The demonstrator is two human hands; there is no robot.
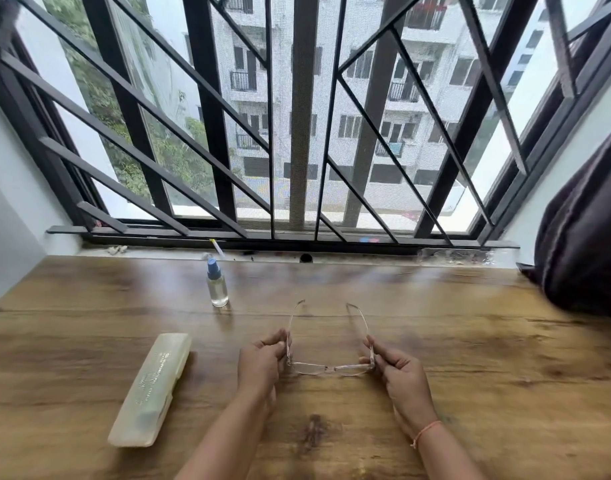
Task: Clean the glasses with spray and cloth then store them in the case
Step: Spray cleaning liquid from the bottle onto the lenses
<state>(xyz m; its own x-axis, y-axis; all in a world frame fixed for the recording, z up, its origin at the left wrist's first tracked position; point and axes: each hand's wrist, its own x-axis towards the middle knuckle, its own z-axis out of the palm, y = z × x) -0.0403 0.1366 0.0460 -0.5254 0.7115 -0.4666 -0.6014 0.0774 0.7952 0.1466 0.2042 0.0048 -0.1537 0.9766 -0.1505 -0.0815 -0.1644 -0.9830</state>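
Both hands on the glasses, centre frame, temples spread wide.

Nearest, lower centre: the left hand (260, 362) pinches one temple by the hinge, and the right hand (399, 372), a pink band (425, 432) at its wrist, pinches the other. The glasses (330, 368) sit low over the wooden table (470, 358); whether they touch it is hard to tell. Lower left, well apart, the pale case (151, 389) lies shut, its lid print unreadable. Further up, left of centre, the spray bottle (217, 284) stands upright with its blue top. Dark fabric (584, 244) bulges in at the right edge, cut off. Beyond, there's the black window grille (207, 109).
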